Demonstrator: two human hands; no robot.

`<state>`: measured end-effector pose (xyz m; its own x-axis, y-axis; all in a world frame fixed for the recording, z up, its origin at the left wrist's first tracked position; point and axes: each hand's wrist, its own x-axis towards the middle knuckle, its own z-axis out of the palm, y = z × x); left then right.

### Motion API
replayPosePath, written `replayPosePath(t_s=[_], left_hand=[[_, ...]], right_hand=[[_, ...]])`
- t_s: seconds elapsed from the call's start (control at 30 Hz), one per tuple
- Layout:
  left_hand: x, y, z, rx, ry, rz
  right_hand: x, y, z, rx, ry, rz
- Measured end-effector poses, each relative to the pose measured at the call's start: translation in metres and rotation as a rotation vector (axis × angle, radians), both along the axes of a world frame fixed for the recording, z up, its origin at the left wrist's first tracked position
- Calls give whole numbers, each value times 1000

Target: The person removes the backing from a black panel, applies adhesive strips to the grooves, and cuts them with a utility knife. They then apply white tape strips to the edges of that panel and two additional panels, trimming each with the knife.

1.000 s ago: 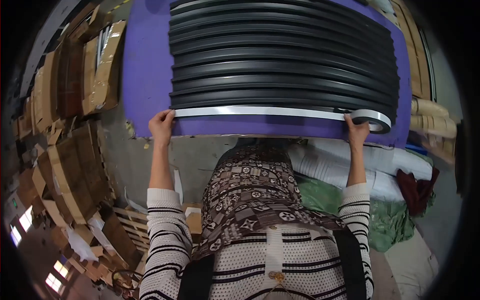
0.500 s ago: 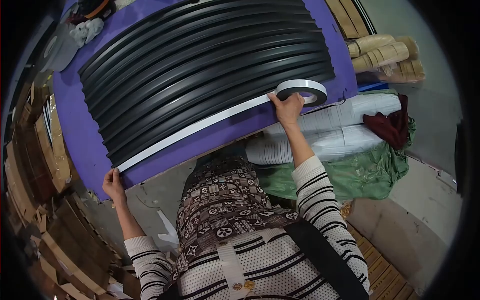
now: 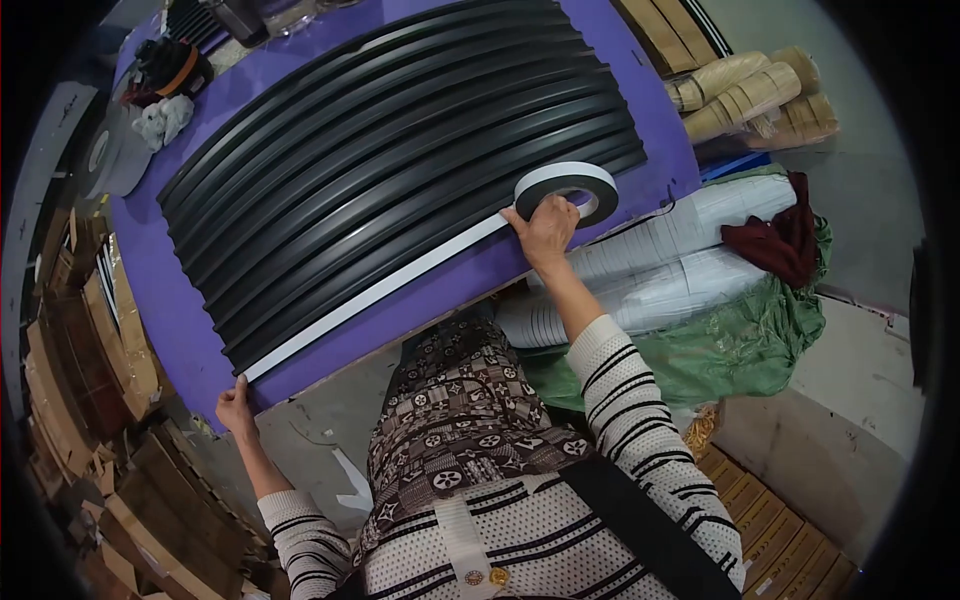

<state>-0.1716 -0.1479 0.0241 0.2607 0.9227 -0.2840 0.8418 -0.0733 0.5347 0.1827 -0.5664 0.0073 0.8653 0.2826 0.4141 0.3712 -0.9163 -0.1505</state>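
Several long black profile strips (image 3: 400, 150) lie side by side on a purple table (image 3: 160, 290). A white tape strip (image 3: 380, 290) runs along the nearest black strip. My left hand (image 3: 236, 408) pinches the tape's free end at the strips' left end, by the table's corner. At the strips' right end, my right hand (image 3: 545, 225) grips a roll of tape (image 3: 566, 184), black inside with a white face, from which the strip is paid out.
Tape rolls and rags (image 3: 150, 110) lie at the table's far left. Cardboard boxes (image 3: 90, 330) are stacked on the left. White wrapped bundles (image 3: 680, 250), a green sheet (image 3: 730, 350) and a dark red cloth (image 3: 775, 235) lie to the right, with cardboard tubes (image 3: 750, 95) beyond.
The view has swung, tilting the table. My right hand has drawn the roll slightly leftward along the strip. My left hand still holds the tape end.
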Motion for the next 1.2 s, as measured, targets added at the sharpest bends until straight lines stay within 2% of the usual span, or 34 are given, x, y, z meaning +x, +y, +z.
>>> replayPosePath(t_s=[0.03, 0.1, 0.13, 0.17, 0.2, 0.23, 0.27, 0.3, 0.33, 0.37, 0.4, 0.47, 0.53, 0.6, 0.67, 0.7, 0.8, 0.9, 1.03, 1.1, 1.13, 1.17, 1.2], left_hand=[[2, -4, 3, -23, -109, 34], [9, -15, -9, 153, -273, -25], [34, -39, -12, 217, -289, -108], [93, -92, 12, 225, -234, -220], [140, -145, 22, 166, -330, -435], [182, -191, 39, 74, -369, -751], [219, -226, 30, 174, -496, -989], [252, -254, 27, 257, -562, -1106], [276, -275, 22, 291, -505, -1184], [290, -291, 15, 314, -444, -1264], [292, -298, 12, 298, -442, -1273], [292, -302, 7, 538, -312, -1278], [291, -302, 7, 516, -201, -1338], [288, -300, -2, 516, -142, -1344], [291, -302, -2, 566, -171, -1337], [290, -302, -1, 621, -195, -1317], [291, -302, 2, 611, -114, -1346], [294, -303, 7, 613, -111, -1363], [295, -302, 7, 605, -97, -1377], [292, -301, 6, 573, -105, -1378], [295, -300, 8, 543, -119, -1382], [297, -303, 12, 645, -107, -1370], [292, -302, 6, 463, -11, -1395]], right_hand=[[-2, 1, 4, 2, -9, -7], [1, 4, 15, 63, 109, -43], [3, 4, 27, 78, 270, -63], [3, 0, 25, 81, 276, -69], [5, -3, 23, 183, 345, -70], [10, -5, 22, 286, 410, -65], [12, -6, 27, 291, 411, -58], [11, -8, 39, 838, 652, -41], [13, -13, 48, 1389, 878, -25], [19, -24, 53, 1671, 980, 52], [24, -33, 60, 1836, 905, 27], [50, -68, 74, 2157, 792, -20], [91, -120, 83, 2046, 564, -122], [137, -169, 76, 1693, 414, -220], [171, -202, 66, 1160, 484, -400], [183, -205, 60, 802, 327, -320], [205, -205, 41, 202, 275, -279], [210, -202, 23, 98, 168, -219], [207, -202, 12, -18, 164, -203], [206, -203, 2, -61, -131, -53], [205, -206, -2, -58, -150, -47], [203, -208, -3, -83, -45, -75], [207, -204, 1, -93, 53, -84]])
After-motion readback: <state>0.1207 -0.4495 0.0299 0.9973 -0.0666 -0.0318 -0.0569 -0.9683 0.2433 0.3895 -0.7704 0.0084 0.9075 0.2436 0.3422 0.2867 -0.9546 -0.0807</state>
